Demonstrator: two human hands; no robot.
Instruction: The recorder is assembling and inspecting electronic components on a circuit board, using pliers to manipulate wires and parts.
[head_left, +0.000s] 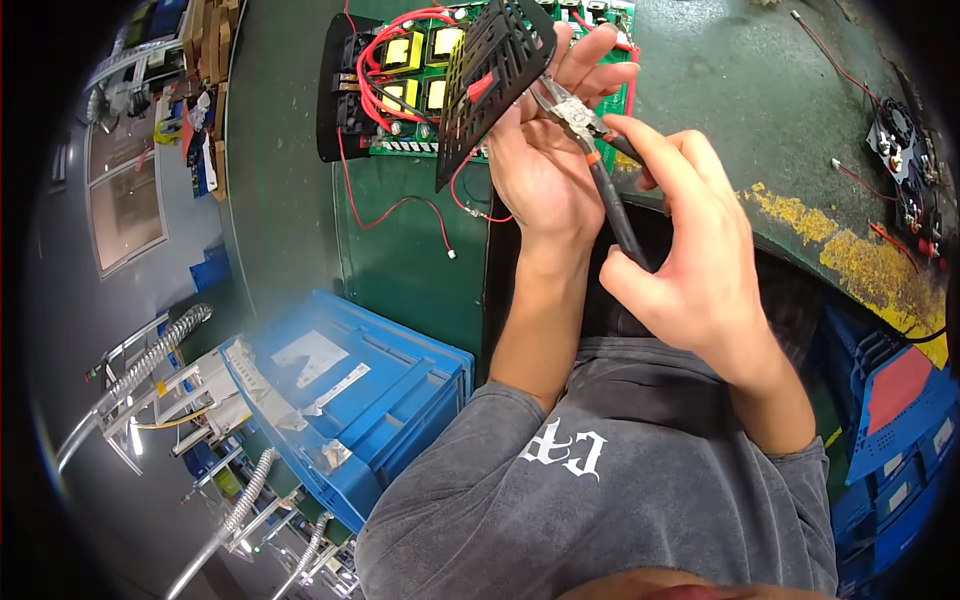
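My left hand has its palm turned up and holds a black slotted metal panel, tilted above the bench. In my right hand is a pair of pliers with dark handles and orange trim. Their jaws reach the panel's right edge, beside my left fingers; what is between them, if anything, is too small to tell. Behind the panel lies a green circuit board with yellow-topped transformers and thick red wires. The panel and my left hand hide part of the board.
A black fan plate adjoins the board's left side. Thin red wires trail over the green bench. Several small fans lie at the far right. A blue crate stands at my left, and blue bins at my right.
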